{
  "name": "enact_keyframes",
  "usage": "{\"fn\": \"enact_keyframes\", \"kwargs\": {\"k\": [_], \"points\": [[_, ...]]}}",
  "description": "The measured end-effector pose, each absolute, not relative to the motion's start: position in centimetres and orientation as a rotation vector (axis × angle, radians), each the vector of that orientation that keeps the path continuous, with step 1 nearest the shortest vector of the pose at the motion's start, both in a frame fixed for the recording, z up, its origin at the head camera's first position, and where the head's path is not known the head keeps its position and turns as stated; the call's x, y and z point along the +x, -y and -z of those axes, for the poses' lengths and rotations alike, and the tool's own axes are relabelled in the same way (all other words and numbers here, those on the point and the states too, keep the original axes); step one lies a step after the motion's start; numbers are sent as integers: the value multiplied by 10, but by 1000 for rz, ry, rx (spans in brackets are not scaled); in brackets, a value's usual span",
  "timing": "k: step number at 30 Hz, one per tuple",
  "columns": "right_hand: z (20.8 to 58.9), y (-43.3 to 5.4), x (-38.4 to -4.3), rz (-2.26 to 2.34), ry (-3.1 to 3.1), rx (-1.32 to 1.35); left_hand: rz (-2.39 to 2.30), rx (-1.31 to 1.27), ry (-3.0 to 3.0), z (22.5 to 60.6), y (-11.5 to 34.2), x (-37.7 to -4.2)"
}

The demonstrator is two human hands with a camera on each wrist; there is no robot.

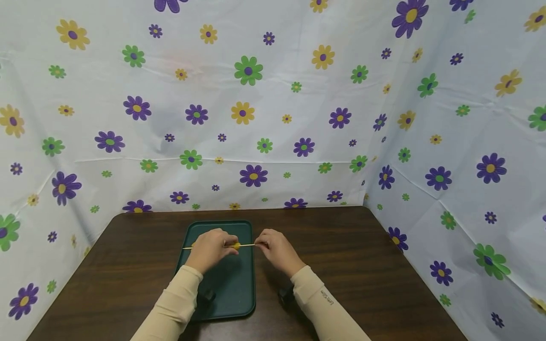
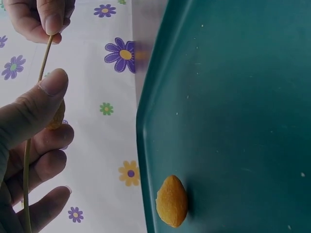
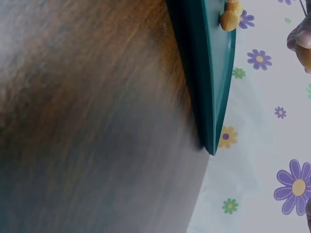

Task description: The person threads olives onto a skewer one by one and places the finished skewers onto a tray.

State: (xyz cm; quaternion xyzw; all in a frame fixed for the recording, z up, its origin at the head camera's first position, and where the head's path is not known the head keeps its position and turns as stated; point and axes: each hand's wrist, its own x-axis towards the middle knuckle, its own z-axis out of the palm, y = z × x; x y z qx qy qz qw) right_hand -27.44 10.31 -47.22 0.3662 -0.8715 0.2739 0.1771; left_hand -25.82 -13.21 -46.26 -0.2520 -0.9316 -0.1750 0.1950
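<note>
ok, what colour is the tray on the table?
The tray is plain dark teal-green; shows best in the left wrist view.

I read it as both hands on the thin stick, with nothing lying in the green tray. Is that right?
Not quite: the left wrist view shows a golden-brown lump lying in the green tray, by its rim. The left hand and right hand are on the thin stick.

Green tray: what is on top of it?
A golden oval piece and pale specks lie on the green tray in the left wrist view. In the head view, the left hand and sleeve cover part of the tray; anything behind them is hidden.
</note>
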Motion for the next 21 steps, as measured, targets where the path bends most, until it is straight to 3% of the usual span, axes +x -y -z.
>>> {"fn": "enact_keyframes", "kwargs": {"k": [21], "points": [[475,-99,-280,-785,2502,1002,521,-682,2681,463,124,-268]]}}
